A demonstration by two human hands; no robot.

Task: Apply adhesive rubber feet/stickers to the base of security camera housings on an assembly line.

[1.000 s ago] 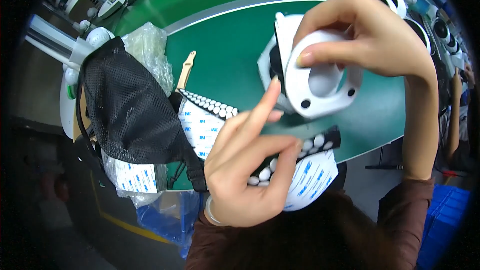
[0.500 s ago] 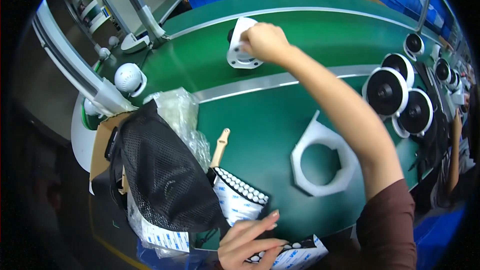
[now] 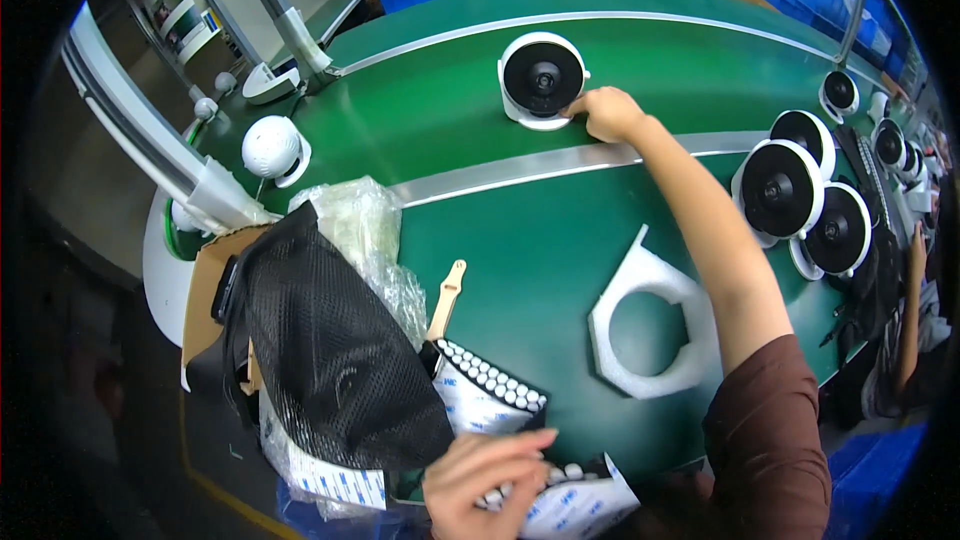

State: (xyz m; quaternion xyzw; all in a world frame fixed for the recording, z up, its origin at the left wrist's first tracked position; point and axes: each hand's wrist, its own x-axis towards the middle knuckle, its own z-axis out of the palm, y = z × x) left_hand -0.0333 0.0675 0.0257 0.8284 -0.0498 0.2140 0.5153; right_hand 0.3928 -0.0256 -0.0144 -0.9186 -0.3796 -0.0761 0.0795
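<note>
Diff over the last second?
The white unit went forward, from near the body to beyond the metal strip, and turned so its black disc faces the camera. The right hand loosened its grip, now seemingly just touching the lower edge. The foam ring is uncovered. Unchanged: left hand holding the dotted sheet.

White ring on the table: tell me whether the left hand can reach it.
Probably yes: bare green tabletop lies between the left hand's fingertips and the white ring, though that hand seems to pinch a dotted sheet.
</note>
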